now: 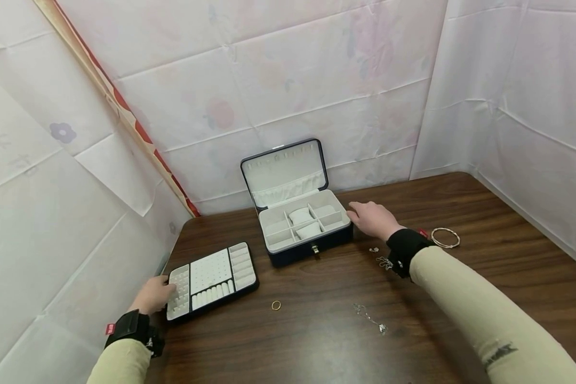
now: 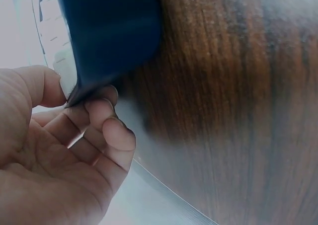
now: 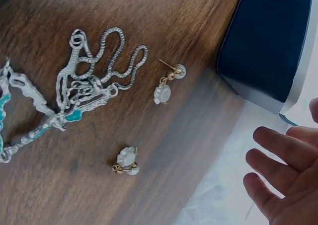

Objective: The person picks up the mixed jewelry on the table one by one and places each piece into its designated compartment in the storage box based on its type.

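Left hand pinches tray by its edge; tray extends rightward. Right hand loose-fingered, box just left, contact unclear. Likely positioning tray; next move needs steady left pinch.

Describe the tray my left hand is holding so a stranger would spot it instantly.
On the brown wooden table, find the open jewelry box. Left of it is the tray, its outer edge pinched by the left hand. Unlike the deeper box, it has no lid and shows a dotted white panel beside white rolls.
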`<state>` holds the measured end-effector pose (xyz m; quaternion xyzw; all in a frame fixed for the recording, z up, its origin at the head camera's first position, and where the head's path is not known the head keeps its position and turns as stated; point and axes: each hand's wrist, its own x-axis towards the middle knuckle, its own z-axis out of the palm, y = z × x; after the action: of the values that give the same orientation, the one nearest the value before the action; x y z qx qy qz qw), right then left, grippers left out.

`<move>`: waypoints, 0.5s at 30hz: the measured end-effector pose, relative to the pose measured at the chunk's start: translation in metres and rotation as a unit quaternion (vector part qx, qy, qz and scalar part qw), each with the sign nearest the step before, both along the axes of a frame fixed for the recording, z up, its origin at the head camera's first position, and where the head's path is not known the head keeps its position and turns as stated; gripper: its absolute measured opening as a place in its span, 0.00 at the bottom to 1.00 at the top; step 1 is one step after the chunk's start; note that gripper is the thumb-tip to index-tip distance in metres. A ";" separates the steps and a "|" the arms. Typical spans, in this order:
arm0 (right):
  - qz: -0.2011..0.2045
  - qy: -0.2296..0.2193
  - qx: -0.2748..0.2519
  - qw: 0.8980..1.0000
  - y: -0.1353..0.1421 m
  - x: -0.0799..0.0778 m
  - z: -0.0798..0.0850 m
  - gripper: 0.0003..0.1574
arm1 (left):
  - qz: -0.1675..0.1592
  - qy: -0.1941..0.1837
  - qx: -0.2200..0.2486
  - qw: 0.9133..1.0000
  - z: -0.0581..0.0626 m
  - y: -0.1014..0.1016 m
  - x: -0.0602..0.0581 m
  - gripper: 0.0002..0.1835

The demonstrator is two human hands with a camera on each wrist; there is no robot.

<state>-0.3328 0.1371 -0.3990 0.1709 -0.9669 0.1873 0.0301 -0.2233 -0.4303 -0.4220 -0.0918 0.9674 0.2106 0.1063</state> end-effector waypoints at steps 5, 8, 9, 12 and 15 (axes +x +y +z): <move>-0.001 0.013 -0.009 1.000 0.002 0.001 -0.001 0.28 | -0.002 -0.010 0.009 1.000 0.001 0.004 0.000 0.33; 0.000 0.028 -0.016 0.999 0.004 0.003 -0.002 0.27 | -0.007 -0.012 0.008 1.000 0.001 0.005 -0.001 0.33; 0.001 0.036 -0.018 0.999 0.004 0.003 -0.002 0.27 | -0.007 -0.014 0.009 1.000 0.001 0.006 -0.002 0.33; 0.010 0.072 -0.022 0.997 0.005 0.006 -0.003 0.25 | -0.012 -0.016 -0.001 1.000 0.001 0.008 -0.003 0.33; 0.019 0.128 -0.027 0.991 0.005 0.009 -0.004 0.21 | -0.013 -0.018 -0.004 1.000 0.001 0.011 -0.003 0.33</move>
<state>-0.3243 0.1424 -0.4032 0.2110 -0.9462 0.1902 0.1547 -0.2267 -0.4197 -0.4210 -0.0835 0.9673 0.2034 0.1261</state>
